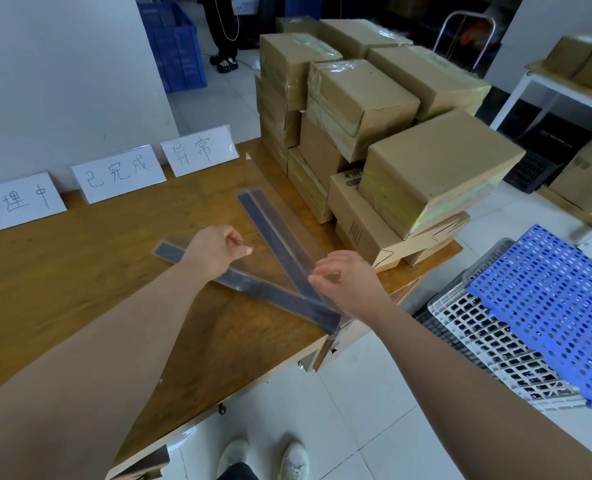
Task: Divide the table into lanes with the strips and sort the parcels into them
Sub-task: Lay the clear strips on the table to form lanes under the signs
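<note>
- Three white cards (118,173) with handwritten characters stand in a row at the far edge of the surface (79,278), by the wall.
- Blue crates (175,43) are stacked on the tiled floor beyond.
- A standing person's dark legs (223,32) show beside the crates.
- A blue perforated panel (544,306) lies over a white lattice crate (478,341).

bare tabletop (79,289) left, parcels (374,140) blocking right
</note>
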